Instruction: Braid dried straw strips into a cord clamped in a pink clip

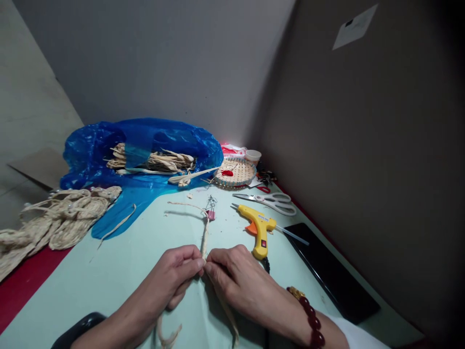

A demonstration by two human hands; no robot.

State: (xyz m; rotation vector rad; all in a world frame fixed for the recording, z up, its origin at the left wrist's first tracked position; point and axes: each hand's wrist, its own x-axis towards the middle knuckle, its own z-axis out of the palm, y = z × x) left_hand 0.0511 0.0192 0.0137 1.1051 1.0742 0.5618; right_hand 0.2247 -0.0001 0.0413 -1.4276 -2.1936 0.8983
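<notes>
My left hand (173, 275) and my right hand (238, 281) meet at the near middle of the pale green table (123, 271). Both pinch the near end of a thin braided straw cord (205, 237). The cord runs away from me to a pink binder clip (210, 214) that grips its far end. Loose straw strands (170, 334) trail from under my hands toward the near edge. My right wrist wears a dark red bead bracelet (310, 315).
A yellow glue gun (260, 231) lies just right of the cord, with white scissors (272, 200) behind it and a black phone (332, 271) at the right. A blue plastic bag (145, 145) holds straw bundles. A round woven tray (234, 171) and woven straw sandals (61, 218) sit around.
</notes>
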